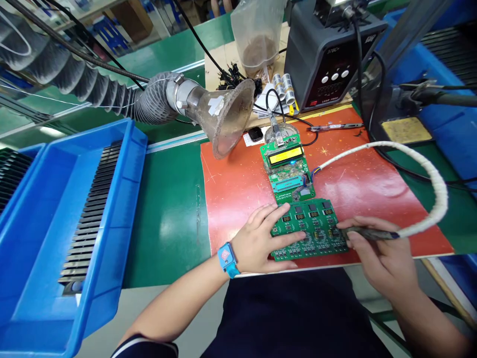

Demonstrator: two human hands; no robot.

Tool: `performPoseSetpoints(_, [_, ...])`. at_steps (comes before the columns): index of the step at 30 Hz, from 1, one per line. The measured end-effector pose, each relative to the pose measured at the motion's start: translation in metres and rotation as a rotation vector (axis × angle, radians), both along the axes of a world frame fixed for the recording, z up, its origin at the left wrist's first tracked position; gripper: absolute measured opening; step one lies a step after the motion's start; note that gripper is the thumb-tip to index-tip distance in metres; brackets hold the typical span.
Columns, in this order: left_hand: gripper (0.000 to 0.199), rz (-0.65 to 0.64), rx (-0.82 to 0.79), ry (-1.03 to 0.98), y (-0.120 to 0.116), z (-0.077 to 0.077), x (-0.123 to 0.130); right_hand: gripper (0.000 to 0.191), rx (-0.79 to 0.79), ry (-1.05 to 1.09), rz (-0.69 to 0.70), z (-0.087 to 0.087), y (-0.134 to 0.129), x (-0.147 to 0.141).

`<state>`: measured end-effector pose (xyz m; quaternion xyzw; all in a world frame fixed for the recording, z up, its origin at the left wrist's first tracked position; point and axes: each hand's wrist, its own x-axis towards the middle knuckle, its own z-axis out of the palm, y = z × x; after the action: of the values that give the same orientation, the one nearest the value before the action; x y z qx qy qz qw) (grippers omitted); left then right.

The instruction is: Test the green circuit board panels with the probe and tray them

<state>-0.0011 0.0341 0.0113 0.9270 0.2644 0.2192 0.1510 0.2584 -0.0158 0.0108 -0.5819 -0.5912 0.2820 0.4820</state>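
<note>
A green circuit board panel (308,243) with several small digit displays lies flat on the red mat. Its left part is under my left hand (261,238), whose fingers are spread and lie on the board. From the right, my right hand (385,258) grips a dark pen-like probe (368,233) between thumb and fingers. The probe's tip is at the board's right edge, and I cannot tell if it touches. A white-wrapped cable (436,184) runs from the probe to a green programmer board (286,171) with a lit yellow screen, just behind the panel.
A fume extraction funnel (233,119) hangs over the mat's back left. Blue bins (128,189) holding racked boards stand at the left. At the back right are a black soldering unit (331,59), a yellow sponge (406,130) and a tweezer-like tool (335,127) on the red mat (238,189).
</note>
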Motion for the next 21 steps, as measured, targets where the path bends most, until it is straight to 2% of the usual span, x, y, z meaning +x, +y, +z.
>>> performPoseSetpoints(4, [0.051,0.003,-0.048,-0.036,0.001,0.001,0.002,0.019,-0.036,0.035,0.0,-0.003,-0.001,0.001])
performPoseSetpoints(10, [0.051,0.001,-0.068,-0.059,0.002,0.0,0.002,0.023,-0.026,0.071,0.01,-0.005,-0.003,0.0])
performPoseSetpoints(15, [0.053,0.003,-0.063,-0.051,0.002,-0.001,0.002,0.023,-0.062,0.084,0.004,0.002,-0.003,-0.001])
performPoseSetpoints(21, [0.054,-0.002,-0.056,-0.065,0.002,-0.004,0.001,0.023,-0.107,0.151,-0.066,0.012,-0.004,-0.006])
